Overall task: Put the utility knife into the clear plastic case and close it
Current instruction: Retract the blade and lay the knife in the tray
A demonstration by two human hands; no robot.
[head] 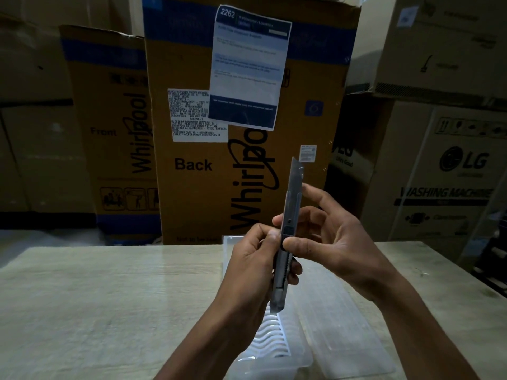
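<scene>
I hold a grey metal utility knife point(291, 207) almost upright above the table, its blade sticking out at the top. My left hand point(253, 266) grips the lower handle. My right hand point(326, 237) pinches the knife at the slider, thumb on the near side and fingers behind. Under my hands the clear plastic case point(277, 338) lies open on the table, its ribbed tray toward me. The flat lid point(345, 325) is spread out to the right. My hands hide the far part of the case.
The pale wooden table point(109, 297) stretches to the left. Behind it stand large cardboard appliance boxes point(197, 171), one with a printed sheet point(248, 69) taped on. More boxes point(450, 174) are stacked at the right.
</scene>
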